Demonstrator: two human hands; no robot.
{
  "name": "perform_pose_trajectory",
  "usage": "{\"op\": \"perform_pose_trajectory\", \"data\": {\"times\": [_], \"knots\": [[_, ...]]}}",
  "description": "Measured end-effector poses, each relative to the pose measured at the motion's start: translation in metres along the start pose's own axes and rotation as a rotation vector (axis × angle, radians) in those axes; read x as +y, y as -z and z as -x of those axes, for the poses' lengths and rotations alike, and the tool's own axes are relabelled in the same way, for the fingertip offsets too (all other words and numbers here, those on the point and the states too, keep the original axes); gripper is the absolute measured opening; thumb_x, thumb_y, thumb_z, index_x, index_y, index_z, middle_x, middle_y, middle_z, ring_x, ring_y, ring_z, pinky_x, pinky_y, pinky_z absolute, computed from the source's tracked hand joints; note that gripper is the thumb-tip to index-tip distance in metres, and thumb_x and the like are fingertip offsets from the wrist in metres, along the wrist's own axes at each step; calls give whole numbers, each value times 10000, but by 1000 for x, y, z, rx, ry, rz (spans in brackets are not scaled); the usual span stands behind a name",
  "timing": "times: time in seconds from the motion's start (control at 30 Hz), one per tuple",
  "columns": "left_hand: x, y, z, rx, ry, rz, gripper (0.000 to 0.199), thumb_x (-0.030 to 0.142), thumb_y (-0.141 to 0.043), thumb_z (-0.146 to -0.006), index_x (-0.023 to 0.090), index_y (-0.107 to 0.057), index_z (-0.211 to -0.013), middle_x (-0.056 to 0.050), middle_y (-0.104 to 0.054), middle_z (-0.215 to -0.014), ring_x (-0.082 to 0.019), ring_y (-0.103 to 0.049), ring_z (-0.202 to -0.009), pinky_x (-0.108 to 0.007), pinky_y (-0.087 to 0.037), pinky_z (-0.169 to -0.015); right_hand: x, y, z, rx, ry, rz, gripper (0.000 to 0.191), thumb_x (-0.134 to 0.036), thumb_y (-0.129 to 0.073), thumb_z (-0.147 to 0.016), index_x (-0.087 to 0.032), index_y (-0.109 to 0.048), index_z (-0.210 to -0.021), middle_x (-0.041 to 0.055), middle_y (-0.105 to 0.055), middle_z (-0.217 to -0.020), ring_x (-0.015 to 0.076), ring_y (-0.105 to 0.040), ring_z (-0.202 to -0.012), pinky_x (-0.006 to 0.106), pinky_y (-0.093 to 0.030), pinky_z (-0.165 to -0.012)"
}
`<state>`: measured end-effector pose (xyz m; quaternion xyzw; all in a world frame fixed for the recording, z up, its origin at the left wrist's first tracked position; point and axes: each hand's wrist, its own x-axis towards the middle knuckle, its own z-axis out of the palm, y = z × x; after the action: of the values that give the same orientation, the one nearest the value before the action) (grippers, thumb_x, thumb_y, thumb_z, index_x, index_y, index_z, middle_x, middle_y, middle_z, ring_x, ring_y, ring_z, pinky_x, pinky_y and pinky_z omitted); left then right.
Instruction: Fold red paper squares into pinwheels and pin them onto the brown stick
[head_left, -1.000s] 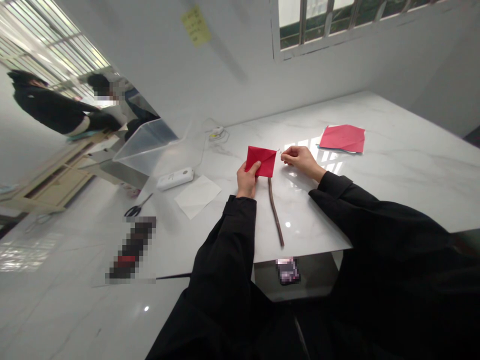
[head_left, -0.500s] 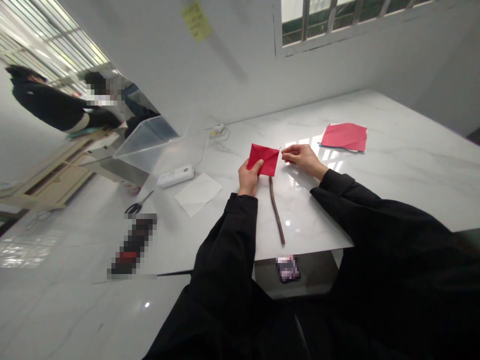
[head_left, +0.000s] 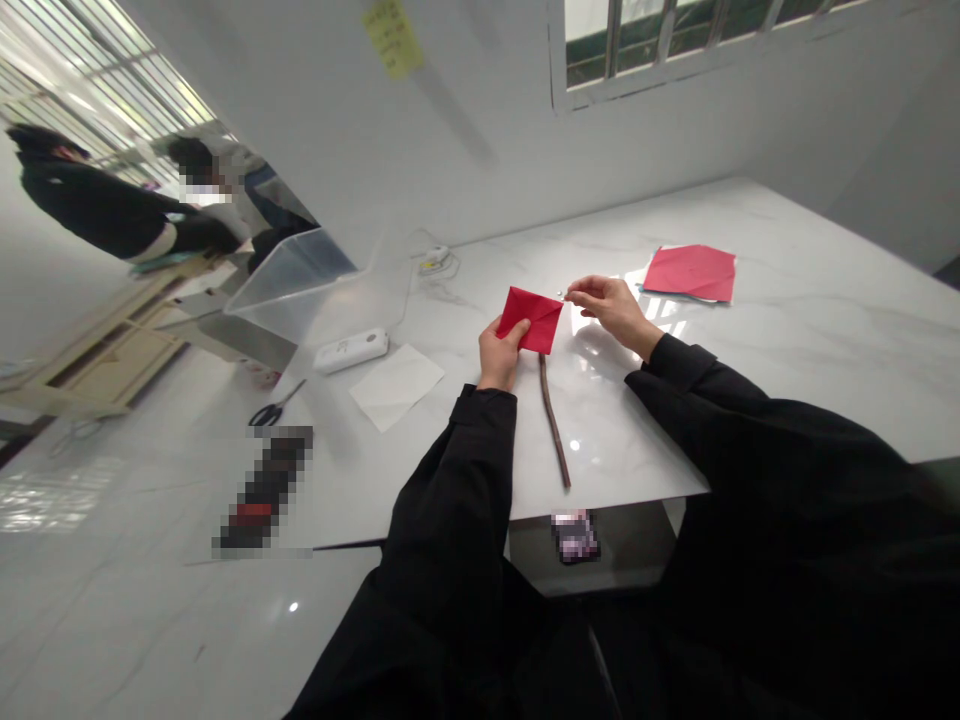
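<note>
My left hand (head_left: 499,360) grips a small folded red paper (head_left: 538,325) by its lower left side, thumb on top. Diagonal creases make the paper look like an envelope. Just off its upper right corner, my right hand (head_left: 613,312) has thumb and fingertips drawn together in a pinch; whatever is between them is too small to make out. A tiny shiny spot shows by those fingertips. Below the paper a thin brown stick (head_left: 553,425) lies on the white table, its upper end hidden behind the paper.
More red sheets (head_left: 690,273) lie at the back right. To the left are a white sheet (head_left: 397,387), a white power strip (head_left: 352,350), black scissors (head_left: 274,408) and a clear plastic bin (head_left: 292,280). Beyond, two people (head_left: 90,195) sit near a window.
The red paper has shifted slightly right and tilted a little in my left hand. My right hand has moved slightly up and right, its fingers still pinched.
</note>
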<state>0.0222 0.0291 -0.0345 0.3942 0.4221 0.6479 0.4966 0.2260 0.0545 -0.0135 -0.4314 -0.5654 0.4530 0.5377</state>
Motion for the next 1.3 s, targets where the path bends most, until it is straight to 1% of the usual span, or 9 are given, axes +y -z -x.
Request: {"op": "perform_pose_trajectory", "data": {"times": [0.13, 0.23, 0.33, 0.4, 0.5, 0.63, 0.8, 1.1, 1.3], "knots": [[0, -1, 1, -12, -18, -39, 294, 254, -877, -616, 150, -744, -856, -38, -727, -810, -157, -638, -730, -276, -500, -741, -14, -7, 7, 15, 170, 82, 278, -427, -748, -799, -177, -739, -920, 74, -718, -1008, 197, -657, -949, 306, -550, -792], [0, -1, 2, -28, -40, -70, 274, 249, -871, -626, 148, -750, -850, -37, -727, -803, -158, -636, -727, -280, -497, -750, -18, -15, 14, -83, 256, 143, 229, -399, -754, -806, -187, -764, -892, 94, -663, -1174, 231, -632, -1074, 318, -546, -831], [-1, -1, 1, -28, -31, -70, 280, 252, -878, -619, 147, -755, -847, -44, -731, -801, -161, -640, -723, -281, -498, -745, -14, -20, 17, -185, 248, 207, 192, -379, -755, -814, -198, -774, -875, 96, -628, -1248, 230, -632, -1058, 336, -549, -844], [-1, -1, 1, -23, -19, -65, 290, 255, -886, -609, 147, -753, -844, -48, -732, -799, -165, -645, -726, -282, -498, -744, -10, -20, 18, -212, 235, 221, 176, -366, -752, -817, -202, -774, -875, 96, -642, -1223, 233, -630, -1054, 336, -552, -832], [0, -1, 0, -30, -21, -79, 296, 272, -888, -606, 153, -750, -839, -39, -728, -783, -169, -647, -731, -283, -502, -740, -5, -20, 17, -237, 216, 214, 179, -370, -737, -825, -199, -765, -873, 87, -696, -1078, 234, -637, -1013, 330, -555, -795], [0, 0, 1, -47, -45, -104, 293, 292, -887, -621, 153, -755, -842, -40, -727, -785, -173, -645, -731, -284, -502, -734, -2, -20, 17, -298, 180, 179, 185, -378, -722, -834, -197, -749, -858, 45, -738, -912, 198, -668, -877, 346, -537, -851], [-2, 2, 1, -85, -88, -153, 284, 320, -857, -678, 151, -767, -887, -51, -737, -818, -173, -651, -742, -280, -506, -725, -1, -22, 18, -304, 169, 171, 213, -396, -723, -825, -186, -740, -859, 55, -752, -911, 202, -676, -851, 371, -537, -867], [1, 1, 2, -89, -60, -121, 322, 348, -873, -657, 154, -761, -888, -51, -749, -848, -182, -669, -790, -282, -527, -773, 4, -23, 17, -239, 194, 229, 176, -372, -715, -822, -200, -736, -852, 56, -740, -939, 205, -665, -854, 350, -548, -801], [-1, 1, 1, -69, -49, -108, 380, 361, -896, -622, 138, -762, -898, -61, -750, -855, -185, -674, -776, -302, -524, -784, 1, -24, 17, -237, 198, 217, 175, -361, -717, -829, -187, -727, -841, 42, -729, -864, 185, -645, -803, 331, -524, -786]]}}
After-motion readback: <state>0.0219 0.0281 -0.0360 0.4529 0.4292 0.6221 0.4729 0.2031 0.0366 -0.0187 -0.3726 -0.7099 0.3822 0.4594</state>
